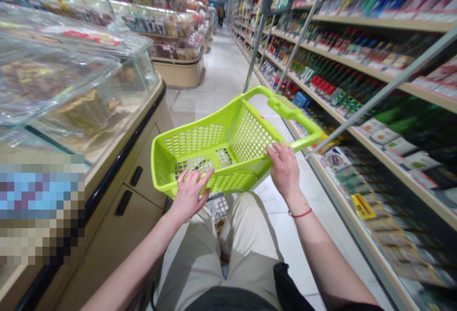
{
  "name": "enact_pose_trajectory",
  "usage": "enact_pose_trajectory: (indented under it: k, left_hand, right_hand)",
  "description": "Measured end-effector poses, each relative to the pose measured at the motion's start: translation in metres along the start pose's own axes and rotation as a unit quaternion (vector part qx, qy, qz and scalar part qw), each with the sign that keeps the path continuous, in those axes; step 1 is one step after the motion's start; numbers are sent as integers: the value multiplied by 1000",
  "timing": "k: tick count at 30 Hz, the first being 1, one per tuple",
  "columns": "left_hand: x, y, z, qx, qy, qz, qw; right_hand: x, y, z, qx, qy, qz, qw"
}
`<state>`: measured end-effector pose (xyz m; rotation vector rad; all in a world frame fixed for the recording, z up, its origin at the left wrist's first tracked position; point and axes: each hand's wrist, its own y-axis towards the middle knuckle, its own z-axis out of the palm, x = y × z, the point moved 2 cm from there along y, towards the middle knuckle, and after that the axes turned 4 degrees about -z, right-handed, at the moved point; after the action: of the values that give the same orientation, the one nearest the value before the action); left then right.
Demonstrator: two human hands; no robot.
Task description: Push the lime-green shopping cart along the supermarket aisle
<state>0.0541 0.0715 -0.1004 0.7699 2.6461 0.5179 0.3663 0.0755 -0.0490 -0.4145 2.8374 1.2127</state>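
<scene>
1. While both hands were on a green basket (200,139), it stood directly before the person, above the trousers (250,244).
2. Left hand (193,189): laid on the near rim, fingers slightly spread over the edge. How firmly it pressed or gripped, could not tell.
3. Right hand (285,168): grasped the near rim at the right corner, fingers bent over it, just beside the base of the handle (291,108). Thumb hidden. A red bracelet (302,214) circled that wrist.
4. Basket walls were pierced with rows of holes; the handle looped out at its right end.
5. Left side: a pale cabinet (141,196) with dark drawer pulls (124,202), glass cases (89,111) on top.
6. Right side: long shelves (385,23) of packed goods, a yellow tag (363,206) low down.
7. Pale tiled floor (228,61) ran between; a distant person (221,15) stood far along it.
</scene>
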Motion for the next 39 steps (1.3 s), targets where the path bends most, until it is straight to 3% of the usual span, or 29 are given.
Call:
enact_pose_trajectory:
  k: [6, 11, 18, 24, 32, 35, 39]
  left_hand:
    - [-1, 0, 0, -4, -4, -4, 1000]
    - [-1, 1, -1, -3, -7, -5, 1000]
    - [-1, 1, -1, -2, -9, -7, 1000]
    - [0, 0, 0, -1, -10, -4, 1000]
    - [0, 0, -1, 1, -14, -4, 1000]
    - [0, 0, -1, -1, -14, -6, 1000]
    - [1, 0, 0, -6, -14, -2, 1000]
  right_hand:
    - [-17, 1, -2, -30, -9, 58, 998]
    - [13, -4, 12, -30, 12, 77, 997]
    - [51, -6, 23, 17, 60, 33, 998]
    - [32, -4, 11, 25, 45, -6, 999]
    - [-11, 1, -2, -19, 5, 63, 998]
    - [-5, -1, 2, -35, 12, 86, 996]
    - [27, -4, 15, -21, 29, 66, 997]
